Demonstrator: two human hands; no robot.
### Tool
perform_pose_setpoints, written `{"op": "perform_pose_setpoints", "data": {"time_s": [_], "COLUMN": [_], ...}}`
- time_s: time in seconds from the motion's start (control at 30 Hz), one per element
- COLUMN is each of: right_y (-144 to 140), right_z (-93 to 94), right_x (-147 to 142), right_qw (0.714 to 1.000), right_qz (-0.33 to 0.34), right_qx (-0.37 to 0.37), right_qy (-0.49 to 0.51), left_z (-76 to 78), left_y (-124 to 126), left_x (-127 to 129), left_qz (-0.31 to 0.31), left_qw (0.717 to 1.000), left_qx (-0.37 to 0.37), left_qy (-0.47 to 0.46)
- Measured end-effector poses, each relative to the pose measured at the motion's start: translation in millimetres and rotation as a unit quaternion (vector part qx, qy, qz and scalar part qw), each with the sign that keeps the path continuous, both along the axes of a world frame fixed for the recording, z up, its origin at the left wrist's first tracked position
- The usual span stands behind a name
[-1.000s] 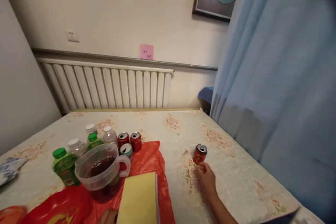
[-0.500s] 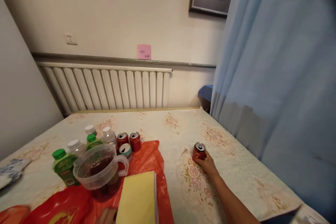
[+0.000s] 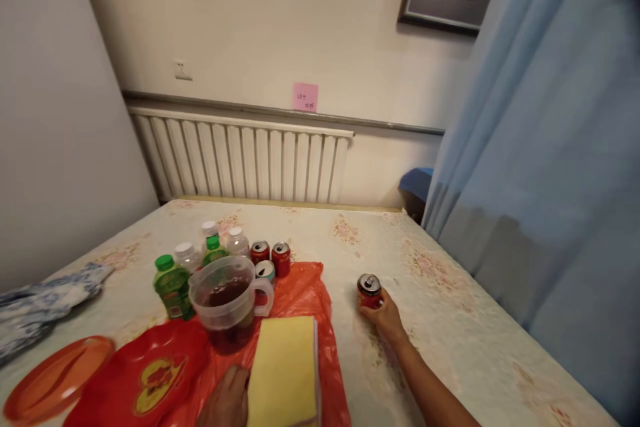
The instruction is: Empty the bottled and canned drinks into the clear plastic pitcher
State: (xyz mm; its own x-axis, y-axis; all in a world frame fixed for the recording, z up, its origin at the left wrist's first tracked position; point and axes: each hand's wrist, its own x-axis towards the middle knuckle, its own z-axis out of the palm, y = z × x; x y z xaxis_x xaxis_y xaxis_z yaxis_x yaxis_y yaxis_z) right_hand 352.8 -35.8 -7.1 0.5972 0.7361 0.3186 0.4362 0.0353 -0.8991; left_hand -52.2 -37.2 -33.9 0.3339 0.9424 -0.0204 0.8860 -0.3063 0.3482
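Note:
My right hand [image 3: 386,317] is wrapped around a red drink can [image 3: 369,289] that stands upright on the flowered tablecloth [image 3: 450,320], right of the red plastic bag [image 3: 300,293]. My left hand [image 3: 226,400] rests flat on the bag, touching the left edge of a yellow pad [image 3: 286,369]. A clear plastic jug [image 3: 231,299] with dark liquid stands just beyond the pad.
Behind the jug stand green-capped bottles [image 3: 171,283], white-capped bottles [image 3: 237,240] and three cans [image 3: 271,257]. An orange plate [image 3: 50,377] and a blue-white cloth [image 3: 40,303] lie at the left. A radiator [image 3: 240,161] lines the far wall; a blue curtain [image 3: 550,180] hangs at the right.
My right hand moved forward and closed around the red can. My left hand came further into view beside the yellow pad. The view shifted left, revealing the plate and cloth.

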Motion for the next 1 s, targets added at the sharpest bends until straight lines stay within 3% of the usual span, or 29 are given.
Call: {"op": "perform_pose_setpoints", "data": {"time_s": [0.13,0.23,0.4,0.57,0.77,1.0], "right_y": [29,49,77,94,108,114], "right_z": [29.5,60.5,112.4,152.4,176.5,191.5], "right_x": [-46,-82,-135,-173,-194,-203], "right_qw": [0.996,0.98,0.918,0.857,0.78,0.702], "right_qz": [0.088,0.142,0.203,0.25,0.228,0.215], "right_qx": [0.014,0.06,0.145,0.165,0.159,0.186], "right_qy": [-0.031,-0.123,-0.309,-0.42,-0.561,-0.653], "left_z": [-5.1,-5.2,-3.9,-11.2,-20.3,-11.3], "left_y": [-2,-4,-8,-9,-8,-11], "left_x": [0,0,0,0,0,-1], "left_qz": [0.012,0.021,0.023,0.037,0.042,0.042], "left_qw": [1.0,1.0,0.999,0.998,0.998,0.997], "left_qx": [0.016,0.005,0.013,0.014,0.009,0.004], "left_qy": [0.004,-0.008,-0.032,-0.04,-0.034,-0.058]}}
